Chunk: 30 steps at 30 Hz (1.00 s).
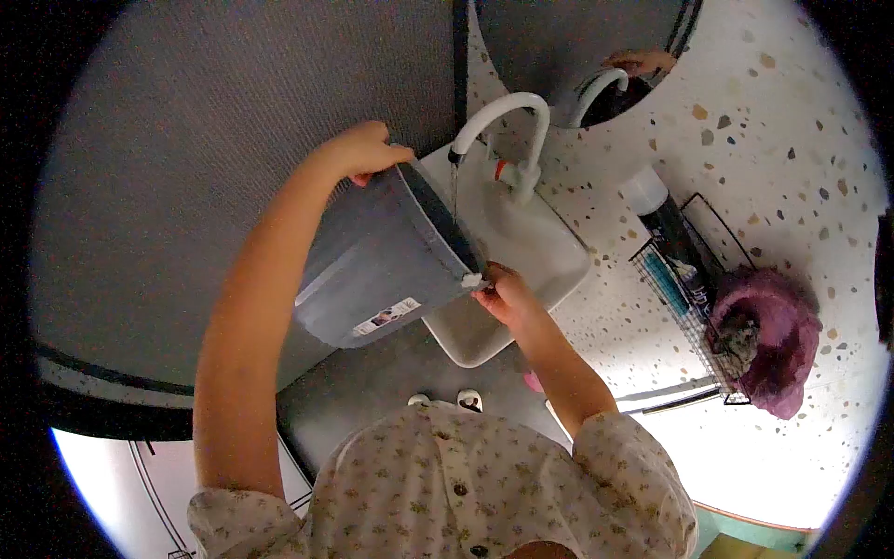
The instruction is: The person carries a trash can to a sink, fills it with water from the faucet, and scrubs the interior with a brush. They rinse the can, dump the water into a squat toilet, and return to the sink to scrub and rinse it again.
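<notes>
A grey plastic bucket [372, 256] is tilted over the left side of the white sink [559, 244], its mouth turned toward the basin. My left hand [363, 152] grips the rim at the upper left, fingers closed around the edge. On the opposite side of the rim, by a small white piece, my right hand [503, 293] is closed on the bucket. The white curved faucet [507, 104] stands above, and a thin stream of water seems to run from its dark tip at the bucket's mouth. The bucket's inside is mostly hidden.
A black wire rack [694, 321] on the speckled wall holds a dark bottle with a white cap [644, 193] and a purple cloth [787, 349]. A round mirror [549, 47] hangs above the faucet. A dark grey ribbed panel [205, 168] stands at left.
</notes>
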### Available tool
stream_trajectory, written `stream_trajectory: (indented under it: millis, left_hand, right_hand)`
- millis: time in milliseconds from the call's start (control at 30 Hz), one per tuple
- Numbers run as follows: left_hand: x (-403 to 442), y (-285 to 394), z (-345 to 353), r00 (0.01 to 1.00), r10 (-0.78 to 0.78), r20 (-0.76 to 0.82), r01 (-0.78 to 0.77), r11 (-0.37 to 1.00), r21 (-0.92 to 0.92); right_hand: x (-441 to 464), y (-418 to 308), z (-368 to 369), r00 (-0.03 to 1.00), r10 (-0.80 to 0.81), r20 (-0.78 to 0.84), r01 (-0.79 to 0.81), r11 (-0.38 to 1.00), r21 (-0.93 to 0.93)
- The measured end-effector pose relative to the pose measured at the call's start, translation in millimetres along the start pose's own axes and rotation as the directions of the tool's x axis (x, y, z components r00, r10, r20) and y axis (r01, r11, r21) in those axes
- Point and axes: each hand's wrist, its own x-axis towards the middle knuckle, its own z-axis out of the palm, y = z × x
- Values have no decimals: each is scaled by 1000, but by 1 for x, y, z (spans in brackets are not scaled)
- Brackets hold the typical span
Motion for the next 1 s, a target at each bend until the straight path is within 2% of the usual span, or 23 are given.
stream_trajectory:
  millis: [67, 100, 133, 200, 233, 300, 367, 500, 600, 667, 700, 767, 833, 1000]
  left_hand:
    - [-22, 18, 2, 999, -1, -39, 2, 999, 45]
    - [-29, 21, 3, 997, 4, -73, 3, 996, 93]
    - [-25, 15, 3, 997, -3, -77, 10, 996, 91]
    - [-11, -1, 4, 996, 5, -89, -2, 999, 38]
    - [-11, -4, 2, 995, 0, -97, 3, 999, 36]
    - [-13, -7, -1, 975, -46, -216, 36, 998, -52]
    - [-14, -7, -5, 974, -50, -220, 41, 998, -44]
    - [-11, -14, -7, 975, -37, -219, 26, 998, -50]
    - [-5, -18, 2, 974, -40, -223, 41, 999, 0]
    - [-9, -18, 6, 966, -37, -255, 28, 999, -39]
    - [-12, -18, 7, 957, -35, -287, 13, 997, -78]
    - [-8, -20, 5, 964, -37, -264, 28, 999, -39]
    - [-6, -21, 6, 970, -43, -241, 45, 999, 0]
    - [-6, -22, 8, 972, -4, -236, -8, 999, -51]
  right_hand:
    - [-6, -10, 10, 982, 0, -187, -4, 1000, -20]
    - [-4, -9, 4, 983, 5, -181, -9, 1000, -24]
    - [-3, -8, -2, 998, -25, -61, 26, 999, 19]
    - [-5, -5, -8, 997, -53, 62, 49, 997, 60]
    - [-14, -10, 0, 998, -59, 34, 57, 997, 58]
    - [-32, -21, 16, 998, -62, 10, 62, 997, 54]
    - [-44, -33, 26, 996, -7, -91, 12, 998, 55]
    - [-35, -43, 20, 994, 2, -108, -4, 1000, -16]
    - [-8, -46, -1, 993, -75, -89, 68, 995, -79]
    - [-1, -55, 3, 936, -267, -231, 218, 951, -218]
    - [0, -59, 4, 936, -265, -231, 216, 952, -218]
    - [4, -68, 3, 902, -429, -46, 386, 849, -360]
    - [11, -76, 4, 901, -434, -7, 393, 823, -410]
    - [23, -84, 10, 903, -426, 58, 395, 767, -506]
